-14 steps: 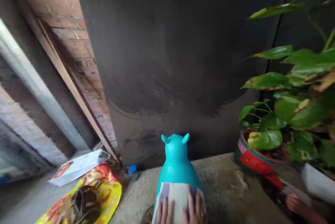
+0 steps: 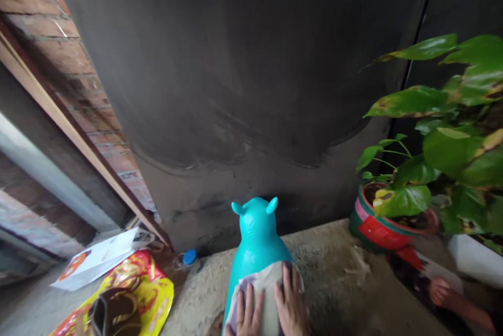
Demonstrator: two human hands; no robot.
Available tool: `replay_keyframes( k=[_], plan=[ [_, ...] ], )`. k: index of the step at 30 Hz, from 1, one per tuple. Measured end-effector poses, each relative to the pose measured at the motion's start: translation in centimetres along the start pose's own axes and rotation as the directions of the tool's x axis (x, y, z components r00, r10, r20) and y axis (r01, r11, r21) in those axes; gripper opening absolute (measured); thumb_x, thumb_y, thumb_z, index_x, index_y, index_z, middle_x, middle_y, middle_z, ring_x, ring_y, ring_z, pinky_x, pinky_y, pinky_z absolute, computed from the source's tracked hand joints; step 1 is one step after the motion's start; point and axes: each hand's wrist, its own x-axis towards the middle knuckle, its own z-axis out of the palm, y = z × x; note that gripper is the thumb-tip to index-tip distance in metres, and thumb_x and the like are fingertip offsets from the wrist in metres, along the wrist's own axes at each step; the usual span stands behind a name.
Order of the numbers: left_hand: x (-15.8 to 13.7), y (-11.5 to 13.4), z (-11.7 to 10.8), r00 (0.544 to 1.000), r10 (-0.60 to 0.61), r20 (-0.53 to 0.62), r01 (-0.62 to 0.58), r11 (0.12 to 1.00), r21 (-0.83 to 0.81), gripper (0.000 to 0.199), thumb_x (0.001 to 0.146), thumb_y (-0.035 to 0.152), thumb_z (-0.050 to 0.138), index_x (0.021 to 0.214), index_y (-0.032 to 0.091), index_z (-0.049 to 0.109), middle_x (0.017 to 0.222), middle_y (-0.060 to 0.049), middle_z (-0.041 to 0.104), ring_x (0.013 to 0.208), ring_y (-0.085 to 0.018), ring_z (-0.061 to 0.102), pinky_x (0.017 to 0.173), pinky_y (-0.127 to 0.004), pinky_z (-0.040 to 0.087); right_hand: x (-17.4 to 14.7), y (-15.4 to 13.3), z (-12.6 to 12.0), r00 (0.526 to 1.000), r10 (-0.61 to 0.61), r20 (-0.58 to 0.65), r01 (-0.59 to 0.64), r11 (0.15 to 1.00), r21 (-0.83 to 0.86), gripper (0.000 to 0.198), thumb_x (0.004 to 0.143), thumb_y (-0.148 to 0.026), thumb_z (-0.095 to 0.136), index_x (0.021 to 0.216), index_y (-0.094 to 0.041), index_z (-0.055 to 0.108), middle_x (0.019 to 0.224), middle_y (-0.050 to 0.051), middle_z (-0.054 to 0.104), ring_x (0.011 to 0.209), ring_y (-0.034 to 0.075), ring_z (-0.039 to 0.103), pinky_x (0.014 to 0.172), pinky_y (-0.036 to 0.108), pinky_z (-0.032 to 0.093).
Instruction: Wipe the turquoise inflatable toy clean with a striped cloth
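Observation:
A turquoise animal-shaped toy (image 2: pixel 257 239) with a smooth, rounded body and two small ears stands upright on the floor. Over its back lies a white and purple cloth (image 2: pixel 262 288). My left hand (image 2: pixel 247 315) rests flat on the cloth's left part, fingers spread and pointing forward. On the cloth's right side lies my right hand (image 2: pixel 291 299), its fingers also stretched out. Both palms press the cloth against the toy. The lower part of the toy is hidden below the picture's edge.
Ahead rises a dark panel (image 2: pixel 236 63). Left are a yellow-red bag (image 2: pixel 155 294), a brown shoe (image 2: pixel 116 312), a white paper bag (image 2: pixel 98 260) and a blue-capped bottle (image 2: pixel 190 258). Right stands a potted plant (image 2: pixel 377 236); near it shows another person's closed hand (image 2: pixel 440 291).
My right hand has moved forward and turned slightly on the toy, and the cloth has shifted and tilted under my hands. The whole view has swung a little.

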Motion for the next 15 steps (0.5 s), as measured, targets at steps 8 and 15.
replay_keyframes(
  k=[8, 15],
  plan=[
    [5.0, 3.1, -3.0, 0.994, -0.089, 0.058, 0.085, 0.995, 0.06, 0.092, 0.071, 0.049, 0.053, 0.147, 0.027, 0.005, 0.159, -0.008, -0.008, 0.146, -0.035, -0.008, 0.104, -0.071, 0.024, 9.2, -0.5, -0.1, 0.97, -0.131, 0.204, 0.062, 0.949, 0.311, 0.059, 0.095, -0.046, 0.023, 0.149, -0.022, 0.026, 0.155, 0.004, 0.026, 0.141, 0.02, 0.027, 0.113, 0.043, 0.031],
    [4.4, 3.7, -3.8, 0.994, -0.084, 0.07, 0.078, 0.994, 0.078, 0.094, 0.069, 0.046, 0.053, 0.146, 0.03, 0.003, 0.158, -0.006, -0.013, 0.145, -0.034, -0.012, 0.105, -0.069, 0.023, 7.5, 1.3, 0.7, 0.988, -0.083, 0.129, 0.035, 0.94, 0.339, 0.059, 0.094, -0.051, 0.024, 0.144, -0.022, 0.037, 0.149, 0.005, 0.04, 0.136, 0.021, 0.037, 0.109, 0.037, 0.038]
  ],
)
